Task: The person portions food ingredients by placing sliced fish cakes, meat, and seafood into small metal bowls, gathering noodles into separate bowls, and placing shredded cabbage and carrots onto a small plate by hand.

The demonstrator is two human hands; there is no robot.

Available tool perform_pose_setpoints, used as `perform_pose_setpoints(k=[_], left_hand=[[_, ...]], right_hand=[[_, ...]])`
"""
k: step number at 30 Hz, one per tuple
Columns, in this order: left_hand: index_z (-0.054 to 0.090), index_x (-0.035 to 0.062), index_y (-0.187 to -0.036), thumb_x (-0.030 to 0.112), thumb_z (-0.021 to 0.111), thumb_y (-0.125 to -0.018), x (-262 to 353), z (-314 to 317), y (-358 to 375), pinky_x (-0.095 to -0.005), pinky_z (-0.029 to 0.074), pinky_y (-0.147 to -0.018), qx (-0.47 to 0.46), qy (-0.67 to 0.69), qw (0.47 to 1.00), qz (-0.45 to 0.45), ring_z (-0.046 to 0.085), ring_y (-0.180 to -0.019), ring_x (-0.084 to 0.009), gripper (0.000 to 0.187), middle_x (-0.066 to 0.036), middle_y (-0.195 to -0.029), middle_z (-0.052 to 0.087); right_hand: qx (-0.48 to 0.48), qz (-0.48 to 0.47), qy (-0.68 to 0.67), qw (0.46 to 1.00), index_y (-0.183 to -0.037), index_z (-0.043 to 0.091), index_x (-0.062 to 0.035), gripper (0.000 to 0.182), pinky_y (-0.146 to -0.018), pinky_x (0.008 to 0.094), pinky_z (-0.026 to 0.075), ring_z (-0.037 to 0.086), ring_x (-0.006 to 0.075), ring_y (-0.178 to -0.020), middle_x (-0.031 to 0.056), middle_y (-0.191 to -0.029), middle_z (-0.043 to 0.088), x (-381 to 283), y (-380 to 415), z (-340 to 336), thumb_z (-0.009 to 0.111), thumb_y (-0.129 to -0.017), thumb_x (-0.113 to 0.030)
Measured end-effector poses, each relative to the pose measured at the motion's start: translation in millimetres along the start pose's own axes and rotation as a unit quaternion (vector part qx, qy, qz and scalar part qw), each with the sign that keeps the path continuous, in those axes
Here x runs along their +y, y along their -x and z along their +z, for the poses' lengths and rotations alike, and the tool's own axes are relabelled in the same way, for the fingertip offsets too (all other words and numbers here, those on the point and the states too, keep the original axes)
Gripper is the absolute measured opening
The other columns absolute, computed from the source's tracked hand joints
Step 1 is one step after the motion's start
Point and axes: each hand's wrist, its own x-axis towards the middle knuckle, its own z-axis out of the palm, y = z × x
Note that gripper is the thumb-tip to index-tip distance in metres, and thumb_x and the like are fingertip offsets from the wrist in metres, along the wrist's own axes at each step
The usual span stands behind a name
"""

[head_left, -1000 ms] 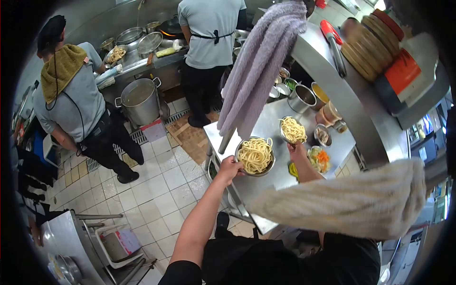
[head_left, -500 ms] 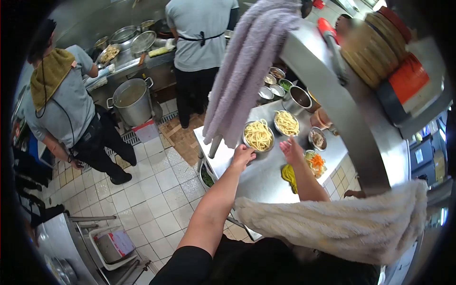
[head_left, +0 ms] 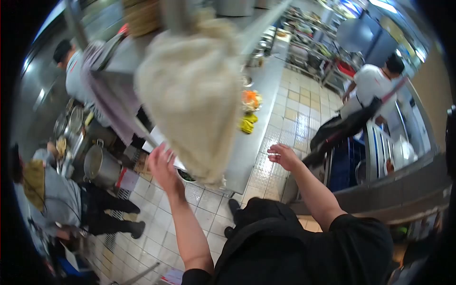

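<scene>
My left hand [head_left: 166,172] is raised with its fingers apart and nothing in them, just left of a hanging cream towel [head_left: 192,95]. To the right, my right hand [head_left: 283,156] is in the air over the tiled floor, fingers spread and empty. Between the hands stands the steel table [head_left: 243,159]. On it lie a yellow-green cloth [head_left: 247,123] and a dish of orange and pale shreds [head_left: 251,100]. The noodle bowls do not show; the cream towel covers that part of the view.
A purple towel [head_left: 107,90] hangs at the upper left. Two people are at the left, near a large pot [head_left: 101,164]. Another person [head_left: 373,85] stands at the right by a counter. Tiled floor [head_left: 285,111] runs along the table's right side.
The view has turned to the right. Both hands have moved away from the noodle bowls and apart from each other. The cream towel now hangs in the middle, and a person at the right has come into view.
</scene>
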Motion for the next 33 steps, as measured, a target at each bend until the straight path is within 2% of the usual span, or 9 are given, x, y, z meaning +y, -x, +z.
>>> perform_pose_setpoints(k=[4, 5, 10, 14, 19, 23, 27, 31, 33], left_hand=[[0.048, 0.0023, -0.097, 0.012, 0.051, -0.093, 24.3, -7.7, 79.7, -0.0268, 0.042, -0.064, 0.132, -0.064, 0.973, 0.178, 0.051, -0.075, -0.0145, 0.010, -0.009, -0.088, 0.056], [0.047, 0.0022, -0.095, 0.011, 0.047, -0.092, 18.4, -2.5, 105.9, -0.0269, 0.042, -0.061, 0.060, -0.115, 0.966, 0.221, 0.047, -0.067, -0.0138, 0.009, -0.010, -0.081, 0.055], [0.054, 0.0002, -0.097, 0.013, 0.056, -0.093, -49.5, 81.2, 153.0, -0.0270, 0.052, -0.062, -0.188, -0.166, 0.963, -0.100, 0.061, -0.071, -0.0141, 0.014, -0.009, -0.084, 0.061], [0.052, -0.0007, -0.107, 0.014, 0.059, -0.092, -189.9, 177.9, 57.3, -0.0293, 0.052, -0.061, -0.099, -0.135, 0.945, -0.279, 0.060, -0.065, -0.0161, 0.022, -0.012, -0.094, 0.062], [0.040, 0.0005, -0.131, 0.009, 0.058, -0.085, -311.6, 220.8, -71.7, -0.0304, 0.052, -0.067, 0.124, -0.193, 0.955, -0.187, 0.058, -0.073, -0.0159, 0.051, -0.013, -0.103, 0.060], [0.034, 0.0004, -0.140, 0.004, 0.054, -0.079, -332.4, 221.4, -112.0, -0.0309, 0.049, -0.080, 0.019, -0.324, 0.906, -0.271, 0.058, -0.091, -0.0187, 0.065, -0.011, -0.104, 0.061], [0.053, -0.0017, -0.124, 0.000, 0.055, -0.079, -331.8, 241.1, -109.3, -0.0292, 0.049, -0.079, -0.065, -0.278, 0.929, -0.235, 0.062, -0.088, -0.0161, 0.046, -0.009, -0.105, 0.064], [0.065, -0.0005, -0.107, 0.005, 0.063, -0.076, -310.2, 258.6, -95.4, -0.0293, 0.050, -0.077, -0.016, -0.489, 0.858, -0.158, 0.065, -0.085, -0.0180, 0.032, -0.008, -0.094, 0.069], [0.066, 0.0012, -0.105, 0.007, 0.064, -0.074, -299.7, 267.0, -88.0, -0.0324, 0.051, -0.078, -0.008, -0.582, 0.808, -0.092, 0.067, -0.085, -0.0221, 0.032, -0.013, -0.095, 0.069]], right_hand=[[0.029, -0.033, -0.035, 0.998, -0.104, 0.055, -0.0016, 0.022, -0.070, 0.0315, 0.055, 0.063, 0.0212, -0.076, 0.0115, -0.097, 0.062, -16.0, -9.2, -12.9, 0.057, -0.092, -0.019], [0.026, -0.034, -0.049, 0.998, -0.104, 0.055, -0.0016, 0.022, -0.070, 0.0315, 0.055, 0.063, 0.0212, -0.076, 0.0115, -0.097, 0.062, -22.9, -21.0, -24.3, 0.057, -0.092, -0.019], [0.035, -0.095, -0.046, 0.994, -0.100, 0.056, -0.0030, 0.018, -0.062, 0.0303, 0.055, 0.062, 0.0177, -0.067, 0.0084, -0.090, 0.061, -81.7, -137.7, -42.0, 0.058, -0.090, -0.017], [0.010, -0.086, 0.017, 0.996, -0.101, 0.055, -0.0035, 0.023, -0.065, 0.0307, 0.055, 0.061, 0.0179, -0.072, 0.0094, -0.096, 0.061, -143.8, -272.4, -32.1, 0.060, -0.088, -0.022], [0.014, -0.049, 0.111, 0.993, -0.108, 0.055, -0.0023, 0.033, -0.056, 0.0296, 0.052, 0.058, 0.0151, -0.061, 0.0068, -0.083, 0.061, -186.7, -383.4, -5.7, 0.064, -0.085, -0.024], [-0.070, -0.091, 0.157, 0.981, -0.121, 0.052, -0.0050, 0.037, -0.053, 0.0295, 0.052, 0.061, 0.0172, -0.061, 0.0105, -0.084, 0.064, -177.8, -431.1, 10.0, 0.059, -0.086, -0.016], [-0.052, -0.125, 0.194, 0.972, -0.120, 0.052, -0.0051, 0.038, -0.051, 0.0350, 0.053, 0.065, 0.0201, -0.059, 0.0134, -0.086, 0.066, -163.1, -440.3, 30.2, 0.057, -0.083, -0.014], [-0.044, -0.128, 0.249, 0.959, -0.118, 0.053, -0.0038, 0.039, -0.058, 0.0387, 0.054, 0.066, 0.0258, -0.063, 0.0174, -0.089, 0.066, -139.6, -439.9, 42.3, 0.059, -0.081, -0.016], [0.013, -0.278, 0.299, 0.913, -0.116, 0.054, -0.0043, 0.040, -0.068, 0.0402, 0.053, 0.067, 0.0316, -0.073, 0.0210, -0.092, 0.065, -118.5, -437.1, 47.1, 0.060, -0.079, -0.019]])
